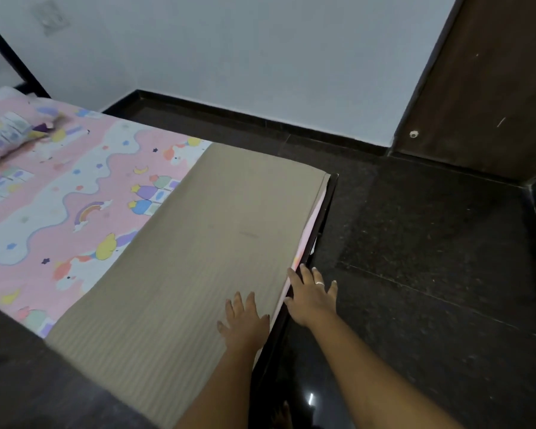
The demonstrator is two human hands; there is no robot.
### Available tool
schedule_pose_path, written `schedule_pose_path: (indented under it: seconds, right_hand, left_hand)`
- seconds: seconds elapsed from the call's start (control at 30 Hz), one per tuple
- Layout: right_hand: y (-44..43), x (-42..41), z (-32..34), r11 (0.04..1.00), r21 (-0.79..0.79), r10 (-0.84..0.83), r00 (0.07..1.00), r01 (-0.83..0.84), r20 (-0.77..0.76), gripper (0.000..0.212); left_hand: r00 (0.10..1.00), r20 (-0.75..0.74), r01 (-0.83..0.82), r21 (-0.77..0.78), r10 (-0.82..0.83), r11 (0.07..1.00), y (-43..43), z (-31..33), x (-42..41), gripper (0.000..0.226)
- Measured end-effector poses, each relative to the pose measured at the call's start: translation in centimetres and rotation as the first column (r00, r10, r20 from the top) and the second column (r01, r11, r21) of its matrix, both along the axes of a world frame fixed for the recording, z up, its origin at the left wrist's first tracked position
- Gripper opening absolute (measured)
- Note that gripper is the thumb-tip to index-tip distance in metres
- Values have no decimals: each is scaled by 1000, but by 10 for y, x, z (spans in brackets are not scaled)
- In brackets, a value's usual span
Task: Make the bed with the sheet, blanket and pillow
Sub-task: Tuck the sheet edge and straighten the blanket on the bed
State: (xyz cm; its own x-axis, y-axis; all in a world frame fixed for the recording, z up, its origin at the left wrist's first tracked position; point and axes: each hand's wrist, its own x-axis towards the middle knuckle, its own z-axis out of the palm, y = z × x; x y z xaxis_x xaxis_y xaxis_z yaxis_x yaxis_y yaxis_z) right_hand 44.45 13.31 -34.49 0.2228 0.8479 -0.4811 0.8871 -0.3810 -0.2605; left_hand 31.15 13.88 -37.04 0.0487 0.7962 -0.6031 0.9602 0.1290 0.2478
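Beige ribbed blanket [205,243] lies folded flat across the foot of the bed, over the pink unicorn-print sheet [75,196]; the pillow [10,134] sits well apart at the head. The left hand [243,320] rests palm-down on the blanket near its side edge, fingers straight, holding nothing. The right hand [311,298], fingers spread, touches the sheet's hanging edge beside the dark bed frame [276,339], gripping nothing. The step appears to be smoothing and tucking this side; next likely calls for pressing the edge down along the frame.
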Motion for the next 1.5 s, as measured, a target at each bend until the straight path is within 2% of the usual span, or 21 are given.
schedule_pose_path:
  seconds: [0.1, 0.2, 0.33, 0.43, 0.53, 0.6, 0.7, 0.8, 0.87, 0.93, 1.0, 1.1, 1.17, 1.23, 1.3, 1.37, 1.5]
  right_hand:
    - [44, 21, -32, 998, 56, 5, 1000, -5, -6, 58]
    - [85, 17, -72, 990, 99, 106, 993, -100, -56, 54]
    - [146, 1, -142, 975, 130, 196, 969, -178, -148, 51]
    - [193, 7, -184, 947, 144, 308, 937, -286, -165, 52]
    - [238, 45, -219, 878, 189, 460, 884, -439, -81, 54]
    - [271, 89, -240, 844, 256, 486, 874, -472, 8, 55]
    - [314, 169, -249, 869, 320, 367, 925, -377, 94, 64]
    - [345, 250, -250, 939, 258, 189, 967, -228, 168, 58]
    - [361, 295, -245, 994, 111, -22, 980, -1, 200, 59]
    - [375, 313, -236, 981, 71, -193, 960, 183, 203, 61]
    - [384, 297, -228, 974, 211, -132, 966, 85, 221, 61]
    - [384, 240, -220, 915, 355, 162, 981, -191, 109, 60]
    - [376, 210, -221, 862, 349, 369, 927, -369, 69, 59]
    - [381, 211, -229, 823, 295, 479, 872, -486, 101, 56]
    - [397, 235, -236, 832, 270, 461, 875, -484, 149, 56]
    - [418, 268, -241, 882, 245, 367, 913, -403, 181, 57]
    - [455, 321, -235, 997, 40, 52, 963, -65, 265, 61]
  left_hand:
    - [998, 30, -47, 10, 47, 999, 40, -29, 26, 61]
    - [997, 49, -52, -2, 52, 999, 69, -69, 48, 61]
    - [981, 56, -183, -62, 186, 981, 95, -122, 68, 76]
    - [960, 100, -258, -27, 260, 966, 119, -149, 90, 78]
    - [956, 20, -292, 33, 291, 956, 151, -172, 124, 72]
    - [944, -21, -327, 76, 329, 942, 172, -184, 152, 69]
    - [964, -78, -242, 138, 254, 960, 189, -192, 185, 83]
    - [967, -98, -222, 136, 236, 965, 199, -192, 202, 102]
    - [971, -93, -206, 135, 219, 969, 206, -188, 208, 98]
    - [983, -70, -155, 155, 167, 976, 217, -186, 217, 91]
    - [991, -35, -119, 178, 127, 977, 235, -185, 229, 81]
    - [996, 32, -87, 199, 82, 976, 265, -186, 248, 58]
    - [996, 80, -51, 200, 35, 979, 277, -188, 259, 56]
    - [995, 103, -16, 196, -4, 980, 283, -193, 265, 57]
    - [994, 104, 0, 242, -26, 970, 284, -197, 266, 57]
    - [993, 114, 7, 274, -40, 962, 286, -199, 266, 66]
    - [980, 180, 32, 272, -83, 962, 305, -198, 265, 72]
